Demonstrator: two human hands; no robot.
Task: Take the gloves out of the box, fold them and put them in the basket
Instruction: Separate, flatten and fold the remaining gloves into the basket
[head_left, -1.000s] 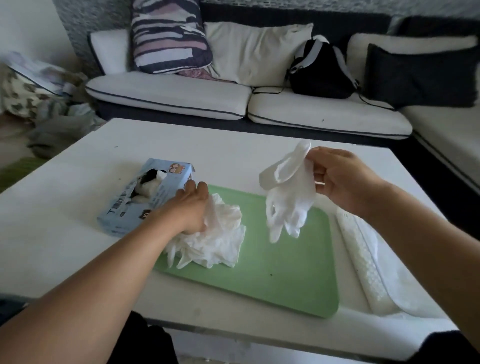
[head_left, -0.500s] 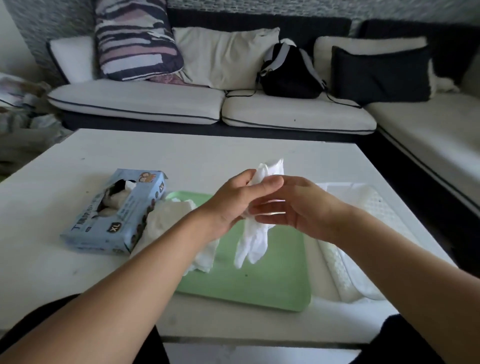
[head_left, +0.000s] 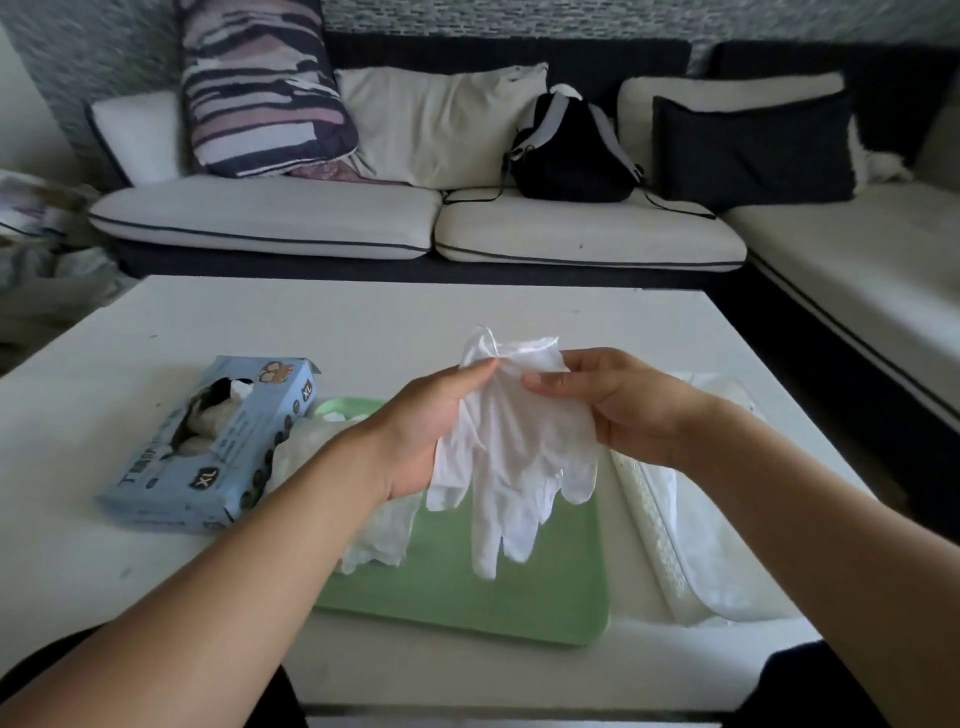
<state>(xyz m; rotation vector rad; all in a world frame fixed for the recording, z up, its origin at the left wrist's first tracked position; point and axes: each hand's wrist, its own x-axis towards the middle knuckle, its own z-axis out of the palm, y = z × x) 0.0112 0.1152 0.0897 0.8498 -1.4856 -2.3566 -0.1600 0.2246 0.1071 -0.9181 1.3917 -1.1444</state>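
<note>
Above the green tray (head_left: 545, 603) near the worktop's (head_left: 363, 322) front edge, a white glove (head_left: 514, 457) hangs fingers-down, its cuff pinched between the left hand (head_left: 431, 426) and right hand (head_left: 618, 405). More gloves (head_left: 379, 525) lie heaped on the tray's left end beside the blue box (head_left: 218, 447); the white basket (head_left: 691, 535) sits toward the right edge.

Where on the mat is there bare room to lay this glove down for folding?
The mat's near-right part, between the glove pile and the basket, is bare. Its left end is crowded by the pile beside the box. Both hands, left and right, hold the glove above it.
</note>
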